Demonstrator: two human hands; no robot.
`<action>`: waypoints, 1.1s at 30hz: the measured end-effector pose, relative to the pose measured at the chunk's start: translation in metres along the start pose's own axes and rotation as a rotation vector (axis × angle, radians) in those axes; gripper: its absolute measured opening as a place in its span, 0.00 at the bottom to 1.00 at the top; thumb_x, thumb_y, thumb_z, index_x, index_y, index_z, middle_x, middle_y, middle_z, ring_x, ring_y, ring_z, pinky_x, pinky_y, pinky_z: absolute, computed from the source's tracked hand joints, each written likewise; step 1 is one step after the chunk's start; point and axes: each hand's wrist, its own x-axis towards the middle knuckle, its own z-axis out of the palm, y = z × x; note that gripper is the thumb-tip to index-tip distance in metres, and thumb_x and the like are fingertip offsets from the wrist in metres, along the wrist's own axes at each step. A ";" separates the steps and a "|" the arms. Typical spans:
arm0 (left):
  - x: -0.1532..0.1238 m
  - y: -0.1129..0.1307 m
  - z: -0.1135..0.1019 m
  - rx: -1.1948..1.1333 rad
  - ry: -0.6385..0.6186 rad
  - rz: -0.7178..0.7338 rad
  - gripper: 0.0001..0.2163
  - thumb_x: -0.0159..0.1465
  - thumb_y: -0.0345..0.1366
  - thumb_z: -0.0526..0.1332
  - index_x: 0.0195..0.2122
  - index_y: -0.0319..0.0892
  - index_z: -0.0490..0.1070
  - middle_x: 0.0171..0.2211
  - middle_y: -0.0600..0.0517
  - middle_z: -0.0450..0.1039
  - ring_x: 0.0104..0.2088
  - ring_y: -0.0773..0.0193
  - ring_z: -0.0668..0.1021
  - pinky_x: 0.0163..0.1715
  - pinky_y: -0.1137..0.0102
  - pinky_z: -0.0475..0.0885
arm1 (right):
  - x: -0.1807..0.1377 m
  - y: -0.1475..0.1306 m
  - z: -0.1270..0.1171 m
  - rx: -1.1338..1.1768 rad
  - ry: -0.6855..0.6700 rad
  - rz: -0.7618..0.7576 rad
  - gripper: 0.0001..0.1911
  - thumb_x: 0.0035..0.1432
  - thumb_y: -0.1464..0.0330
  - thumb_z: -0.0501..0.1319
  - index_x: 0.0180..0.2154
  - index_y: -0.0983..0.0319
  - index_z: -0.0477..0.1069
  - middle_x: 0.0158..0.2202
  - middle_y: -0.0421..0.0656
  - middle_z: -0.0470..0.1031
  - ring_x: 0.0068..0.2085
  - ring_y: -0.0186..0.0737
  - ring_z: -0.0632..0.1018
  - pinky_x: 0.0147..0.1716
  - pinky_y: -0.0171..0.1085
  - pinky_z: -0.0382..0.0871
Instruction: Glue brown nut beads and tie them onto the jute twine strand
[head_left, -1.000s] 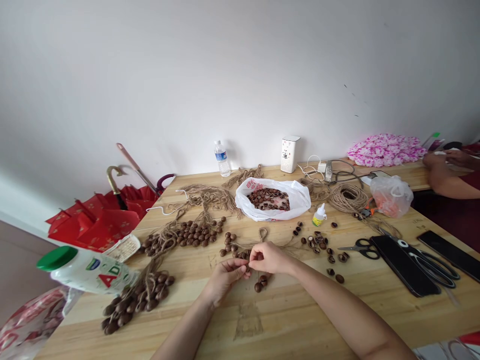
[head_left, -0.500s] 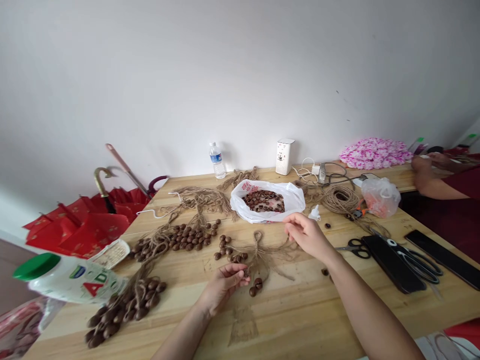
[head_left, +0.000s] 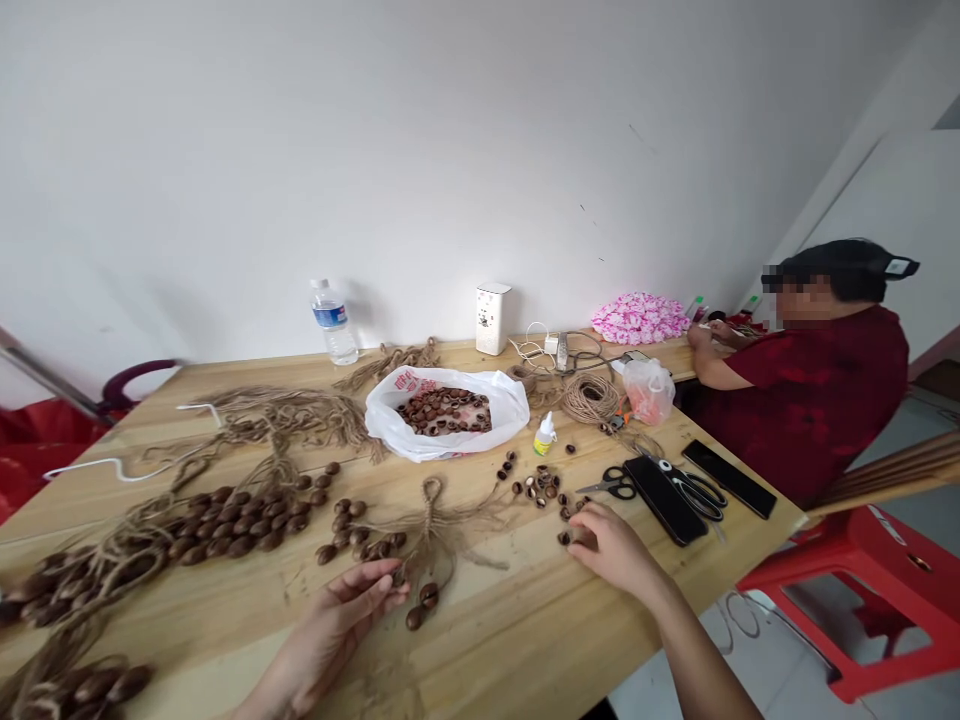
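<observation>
the left hand (head_left: 341, 615) pinches a shell (head_left: 398, 577) just left of the cord (head_left: 430, 500); right along the counter (head_left: 517, 640), a loose shell (head_left: 564, 538) lies at the nearer right hand (head_left: 619, 550), whether gripped, unclear.

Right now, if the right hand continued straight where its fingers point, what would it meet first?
Most likely the small dark shell just at the tips of the right hand; whether they touch, the picture does not clearly show.

A pale wall (head_left: 420, 150), softly lit, fills twelve o'clock behind the wooden table (head_left: 495, 640). At four o'clock stands a red stool (head_left: 862, 555) on whitish floor (head_left: 787, 690); the white panel (head_left: 892, 215) at two might be a door.
</observation>
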 end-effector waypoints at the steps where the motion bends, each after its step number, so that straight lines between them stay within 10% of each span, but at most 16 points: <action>1: 0.000 0.000 0.000 -0.001 0.000 0.000 0.13 0.42 0.28 0.72 0.31 0.35 0.78 0.28 0.47 0.79 0.31 0.62 0.80 0.36 0.74 0.76 | -0.001 -0.002 0.003 -0.003 0.010 0.001 0.11 0.48 0.73 0.63 0.37 0.61 0.72 0.39 0.45 0.71 0.41 0.43 0.72 0.41 0.37 0.66; 8: -0.003 0.002 0.002 -0.008 0.000 -0.021 0.12 0.43 0.28 0.72 0.31 0.35 0.78 0.27 0.46 0.79 0.31 0.61 0.80 0.35 0.74 0.76 | -0.006 -0.011 0.014 0.212 -0.031 -0.086 0.11 0.49 0.75 0.61 0.37 0.60 0.72 0.38 0.43 0.71 0.38 0.39 0.73 0.38 0.35 0.68; 16: -0.005 0.005 0.006 -0.008 0.019 -0.033 0.12 0.43 0.28 0.72 0.31 0.35 0.78 0.27 0.46 0.79 0.30 0.61 0.80 0.34 0.74 0.76 | 0.013 0.031 -0.010 0.121 0.253 -0.006 0.11 0.52 0.78 0.53 0.35 0.63 0.71 0.34 0.45 0.72 0.35 0.40 0.74 0.37 0.37 0.68; 33: -0.005 0.005 0.005 -0.025 0.009 -0.044 0.11 0.43 0.28 0.71 0.30 0.34 0.78 0.28 0.44 0.79 0.31 0.60 0.80 0.36 0.73 0.74 | 0.045 0.012 0.009 -0.057 0.081 -0.153 0.14 0.51 0.81 0.56 0.36 0.62 0.75 0.37 0.45 0.73 0.43 0.43 0.70 0.45 0.38 0.63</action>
